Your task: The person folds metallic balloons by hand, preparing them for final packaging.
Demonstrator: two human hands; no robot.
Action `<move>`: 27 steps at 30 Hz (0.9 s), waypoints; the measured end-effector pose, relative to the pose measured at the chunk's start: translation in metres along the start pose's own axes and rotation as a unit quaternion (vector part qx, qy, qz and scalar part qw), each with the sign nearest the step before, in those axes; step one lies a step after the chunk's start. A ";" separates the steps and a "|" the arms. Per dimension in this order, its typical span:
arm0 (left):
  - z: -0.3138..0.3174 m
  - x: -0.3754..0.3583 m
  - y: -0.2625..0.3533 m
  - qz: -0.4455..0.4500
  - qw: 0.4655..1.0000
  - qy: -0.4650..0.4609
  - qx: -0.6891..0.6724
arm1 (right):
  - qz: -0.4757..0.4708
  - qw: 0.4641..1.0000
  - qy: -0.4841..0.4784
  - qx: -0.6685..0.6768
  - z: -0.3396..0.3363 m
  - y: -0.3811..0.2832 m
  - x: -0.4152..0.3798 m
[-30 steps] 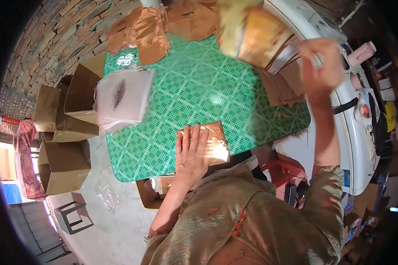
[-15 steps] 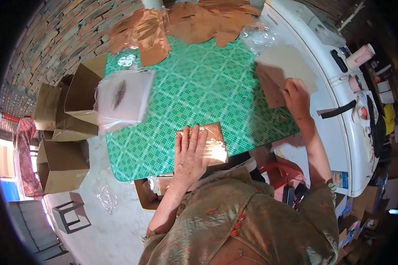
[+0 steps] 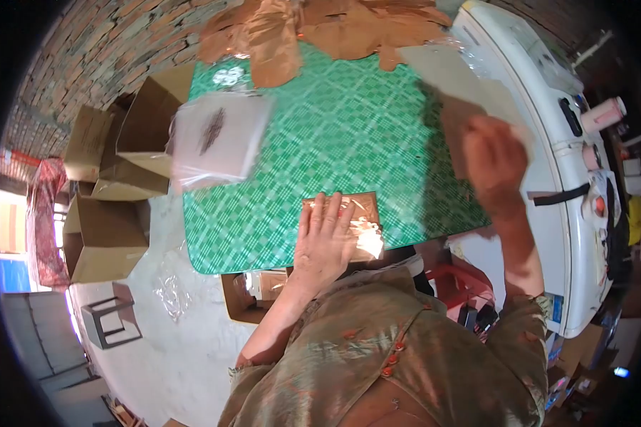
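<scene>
My left hand [image 3: 325,238] lies flat, fingers stretched, on a flat brown packet [image 3: 364,208] in shiny clear wrap at the table's near edge. Light glares off the packet's right side. My right hand [image 3: 497,160] is raised at the right side of the table, smeared by motion, with its fingers curled in some way I cannot make out. Close by it are beige sheets [image 3: 454,75], partly in shadow; whether the hand grips one cannot be told. A stack of clear plastic bags [image 3: 238,135] with a dark print lies on the left of the table.
A green checked cloth [image 3: 335,128] covers the table. Brown leather-like pieces [image 3: 345,32] lie along its far edge. Open cardboard boxes [image 3: 110,238] stand left, another box [image 3: 238,306] below the near edge. A white fridge-like appliance [image 3: 509,53] borders the right, a red stool [image 3: 463,281] below.
My right hand has lifted and blurred beside the beige sheets, whose outline has shifted. The left hand stays on the packet. The whole view has shifted slightly.
</scene>
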State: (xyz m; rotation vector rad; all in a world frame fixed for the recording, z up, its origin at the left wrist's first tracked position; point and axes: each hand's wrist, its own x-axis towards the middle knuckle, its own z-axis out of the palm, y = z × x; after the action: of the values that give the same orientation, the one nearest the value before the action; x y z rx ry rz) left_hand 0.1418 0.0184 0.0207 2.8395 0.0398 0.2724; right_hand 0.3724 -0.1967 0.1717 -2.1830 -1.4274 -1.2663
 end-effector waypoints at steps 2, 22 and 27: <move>0.002 0.000 0.000 -0.002 1.000 0.011 0.004 | -0.062 0.995 -0.013 0.073 0.027 -0.032 0.010; 0.004 -0.003 0.001 -0.032 0.998 -0.056 -0.012 | 0.002 0.920 -0.178 0.350 0.356 -0.122 0.181; 0.011 -0.004 -0.001 -0.028 0.998 -0.059 0.019 | 0.101 0.907 -0.131 0.387 0.441 -0.146 0.202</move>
State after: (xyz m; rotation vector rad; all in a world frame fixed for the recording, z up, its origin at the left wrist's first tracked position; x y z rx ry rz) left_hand 0.1395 0.0164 0.0095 2.8819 0.1014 0.0916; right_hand 0.5140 0.2682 0.0284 -1.8849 -1.4082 -0.2405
